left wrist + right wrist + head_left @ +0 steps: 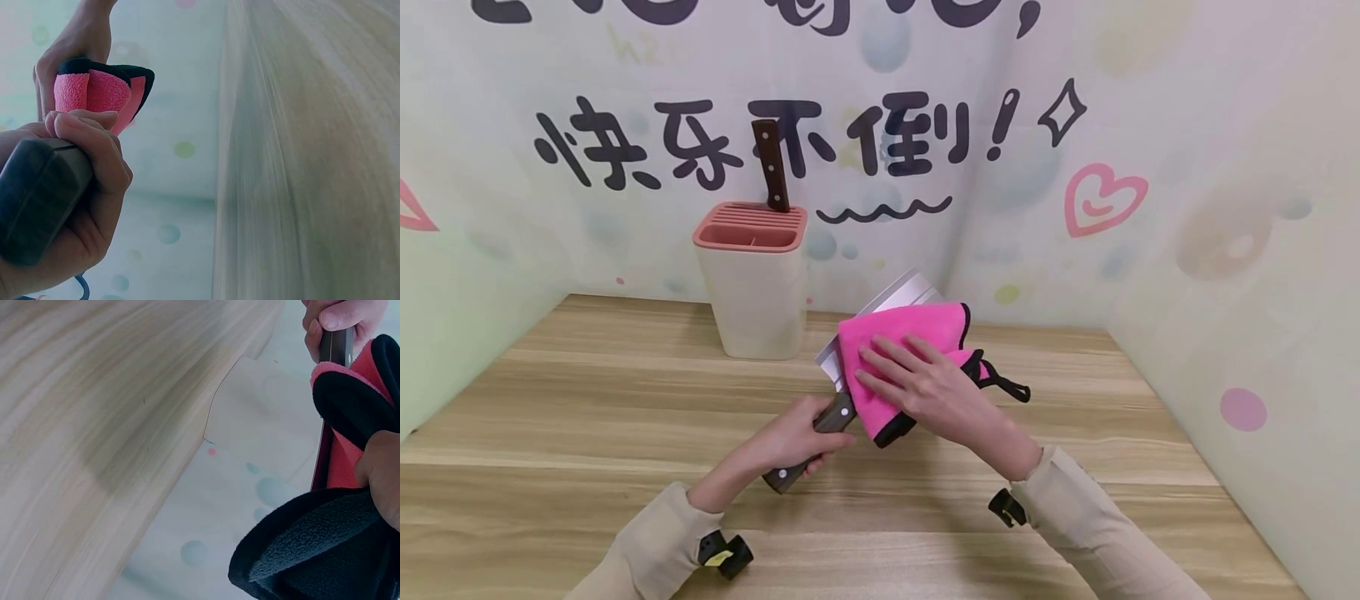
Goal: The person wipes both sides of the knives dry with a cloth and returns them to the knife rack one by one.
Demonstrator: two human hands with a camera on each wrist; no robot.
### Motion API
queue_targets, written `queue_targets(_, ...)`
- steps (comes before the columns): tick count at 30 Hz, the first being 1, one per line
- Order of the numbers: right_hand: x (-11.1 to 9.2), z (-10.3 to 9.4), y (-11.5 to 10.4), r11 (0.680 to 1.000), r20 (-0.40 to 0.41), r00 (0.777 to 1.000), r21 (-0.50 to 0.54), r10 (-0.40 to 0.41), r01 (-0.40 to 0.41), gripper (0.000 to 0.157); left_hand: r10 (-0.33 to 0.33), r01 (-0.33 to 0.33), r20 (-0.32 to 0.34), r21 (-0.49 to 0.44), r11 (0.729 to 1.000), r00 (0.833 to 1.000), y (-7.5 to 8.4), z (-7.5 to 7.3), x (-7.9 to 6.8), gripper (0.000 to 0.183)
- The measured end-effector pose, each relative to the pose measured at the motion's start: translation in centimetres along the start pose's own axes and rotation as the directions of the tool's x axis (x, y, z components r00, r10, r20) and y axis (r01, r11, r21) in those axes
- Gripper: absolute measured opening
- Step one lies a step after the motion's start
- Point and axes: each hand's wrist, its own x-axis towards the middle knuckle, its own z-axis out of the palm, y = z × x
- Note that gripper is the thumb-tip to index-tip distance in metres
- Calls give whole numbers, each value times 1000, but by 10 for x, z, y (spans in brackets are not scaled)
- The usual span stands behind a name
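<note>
A cleaver with a broad silver blade (912, 290) is held above the wooden table, angled up to the right. My left hand (793, 435) grips its dark riveted handle (833, 417), whose butt end faces the left wrist camera. Over the blade lies a pink cloth (898, 327) with black edging and a dark underside (312, 550), covering most of the metal. My right hand (936, 392) holds this cloth against the blade, fingers spread across its upper face. In the right wrist view, the thumb (384, 478) presses into the cloth's folds from below.
At the back left stands a white knife block (752, 300) with a pink slotted top. Another knife's brown handle (771, 165) sticks up from it. A printed curtain (1015, 242) hangs behind the wooden table (587, 400). A black cloth loop (1009, 385) dangles right of the blade.
</note>
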Motion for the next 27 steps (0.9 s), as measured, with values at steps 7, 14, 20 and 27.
queue_targets(7, -1, 1, 1, 1000, -4, 1000, 23, 21, -21, 49, 1, -1, 0, -6, 1000, 1000, -1, 0, 0, 17)
queue_targets(14, -3, 1, 6, 997, 4, 997, 10, 78, -78, 50, -13, 12, -12, -12, 1000, 1000, 0, -1, -1, 20)
queue_targets(20, -6, 4, 10, 990, -3, 991, 34, 134, -133, 51, -19, 19, -17, -10, 1000, 1000, 1, -1, -1, 20)
queue_targets(27, -12, 8, 16, 976, -15, 977, 55, 212, -211, 51, -12, 12, -26, 0, 1000, 1000, 0, 0, -2, 20)
